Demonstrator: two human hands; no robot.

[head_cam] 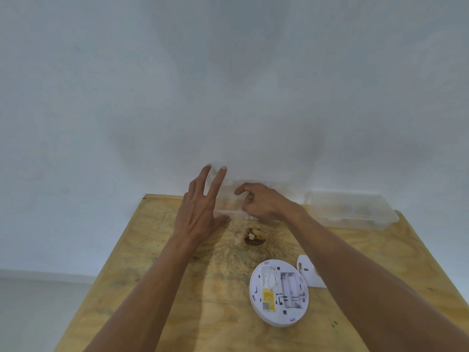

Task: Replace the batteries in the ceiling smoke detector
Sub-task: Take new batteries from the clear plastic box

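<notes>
**Both hands at a clear box, smoke detector lying open on the worktop**

The left hand (200, 212) is raised with its fingers straight and spread, its grip open and holding nothing. Its fingertips lie against the near left side of a clear plastic box (253, 196) at the far edge of the worktop, and the thumb points toward the box's front wall. The right hand (261, 201) reaches over the same box from the right with its fingers curled downward; the index finger is hooked out toward the left. Whether that grip pinches anything cannot be told, since the box is transparent and blurred and the fingertips are partly hidden.

A second clear plastic box (352, 209) stands to the right of the first, near the far right corner and apart from both hands. Its contents are too faint to make out.

Both boxes sit on a plywood worktop (157, 275) that is pushed against a plain white wall (228, 85). Near the middle of the board, just in front of the first box, is a dark knot (253, 236) with pale filler in it.

Closer to the person, under the right forearm, lies the smoke detector (279, 293), a round white disc turned back side up, with a yellow label and a battery bay showing two pale batteries (291, 288) side by side. Just beside it on the right rests a white cover piece (308, 273), partly hidden by the forearm.
</notes>
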